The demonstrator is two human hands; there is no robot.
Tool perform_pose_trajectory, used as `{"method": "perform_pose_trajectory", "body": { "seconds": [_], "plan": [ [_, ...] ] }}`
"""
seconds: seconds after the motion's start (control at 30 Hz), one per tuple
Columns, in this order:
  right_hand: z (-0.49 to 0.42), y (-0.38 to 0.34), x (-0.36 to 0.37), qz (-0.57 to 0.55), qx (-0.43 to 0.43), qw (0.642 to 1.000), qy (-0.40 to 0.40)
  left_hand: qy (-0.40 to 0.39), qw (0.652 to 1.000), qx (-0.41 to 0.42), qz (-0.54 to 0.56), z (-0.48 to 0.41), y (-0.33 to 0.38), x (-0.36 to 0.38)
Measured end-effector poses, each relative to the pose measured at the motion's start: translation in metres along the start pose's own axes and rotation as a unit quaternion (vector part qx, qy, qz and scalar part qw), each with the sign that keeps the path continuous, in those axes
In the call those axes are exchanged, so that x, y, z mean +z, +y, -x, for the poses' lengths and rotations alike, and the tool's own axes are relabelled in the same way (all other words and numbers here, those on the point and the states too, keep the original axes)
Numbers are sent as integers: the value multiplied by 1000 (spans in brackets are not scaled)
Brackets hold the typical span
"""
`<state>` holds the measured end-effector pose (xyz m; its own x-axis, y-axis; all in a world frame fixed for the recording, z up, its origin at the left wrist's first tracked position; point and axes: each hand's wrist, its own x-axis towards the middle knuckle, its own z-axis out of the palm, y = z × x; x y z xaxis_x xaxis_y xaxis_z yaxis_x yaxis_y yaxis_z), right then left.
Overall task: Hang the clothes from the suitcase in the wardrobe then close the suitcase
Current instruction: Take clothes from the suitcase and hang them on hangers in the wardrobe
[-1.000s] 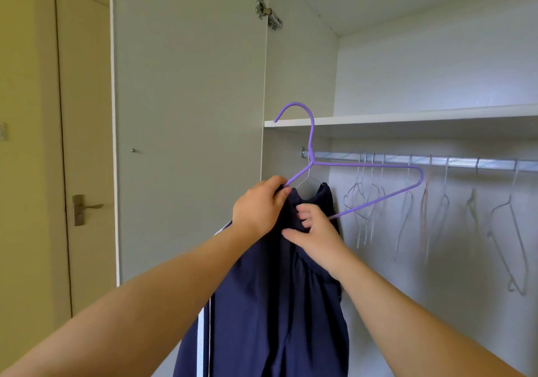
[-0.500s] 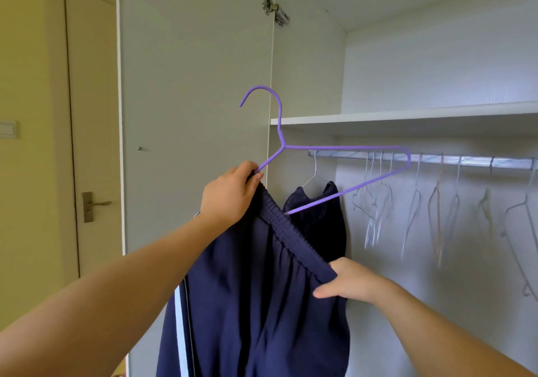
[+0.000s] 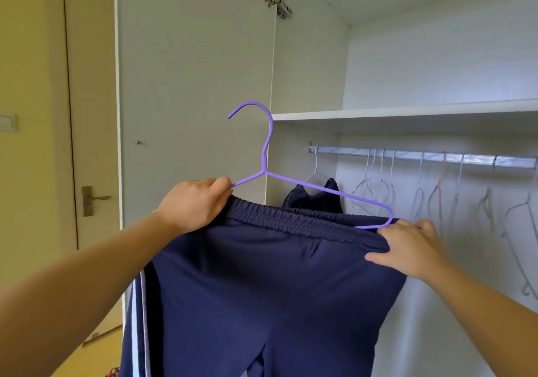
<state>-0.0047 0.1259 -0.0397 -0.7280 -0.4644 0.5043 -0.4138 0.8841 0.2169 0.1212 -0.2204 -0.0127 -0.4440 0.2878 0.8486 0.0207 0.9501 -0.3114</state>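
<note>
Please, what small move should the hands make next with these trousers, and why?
Probably the right hand should stretch the waistband over the bare right end of the purple hanger; the left hand grips both at the other end.

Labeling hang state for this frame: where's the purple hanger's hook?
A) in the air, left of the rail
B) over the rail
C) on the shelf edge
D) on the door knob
A: the purple hanger has its hook in the air before the open door, left of the rail; the left hand grips the hanger's end, the right hand the navy trousers.
</note>
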Motion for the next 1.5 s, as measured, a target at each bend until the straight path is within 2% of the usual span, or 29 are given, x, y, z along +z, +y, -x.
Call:
{"method": "perform_pose_trajectory", "body": {
  "seconds": [0.23, 0.37, 0.43, 0.5, 0.6, 0.7, 0.8, 0.9, 1.07, 1.17, 1.23, 1.33, 1.37, 1.43, 1.5],
  "plan": [
    [-1, 3, -6, 25, -23, 999, -22, -46, 996, 74, -20, 13, -6, 9],
    [-7, -20, -13, -68, -72, 995, 2, -66, 997, 46, 4, 6, 4, 19],
    [-11, -31, -16, -175, -70, 982, 27, -71, 997, 14, 37, 4, 9, 20],
    [-14, -39, -17, -302, -31, 950, 69, -124, 987, -68, 71, 5, 14, 21],
    [-16, -52, -18, -383, -3, 916, 117, -177, 966, -148, 118, 7, 25, 22],
    [-16, -59, -18, -373, 3, 926, 54, -156, 966, -140, 149, 7, 35, 25],
    [-14, -64, -20, -338, -2, 941, -27, -133, 960, -172, 174, 7, 43, 24],
    [-13, -67, -19, -343, 4, 938, -49, -108, 951, -204, 207, 10, 49, 28],
    [-11, -55, -17, -384, 58, 919, -67, -153, 908, -323, 220, 10, 45, 40],
    [-10, -48, -16, -425, 99, 896, -80, -219, 888, -339, 218, 3, 49, 45],
    [-8, -44, -17, -468, 126, 869, -102, -252, 862, -337, 281, -2, 54, 44],
    [-3, -36, -20, -507, 161, 838, -126, -301, 785, -315, 441, -5, 65, 36],
    [-1, -33, -21, -513, 172, 831, -127, -315, 780, -292, 455, -5, 68, 35],
    [1, -29, -21, -524, 191, 820, -125, -312, 802, -267, 435, -6, 73, 42],
    [3, -29, -20, -532, 208, 813, -115, -278, 845, -279, 363, -8, 78, 53]
  ]
}}
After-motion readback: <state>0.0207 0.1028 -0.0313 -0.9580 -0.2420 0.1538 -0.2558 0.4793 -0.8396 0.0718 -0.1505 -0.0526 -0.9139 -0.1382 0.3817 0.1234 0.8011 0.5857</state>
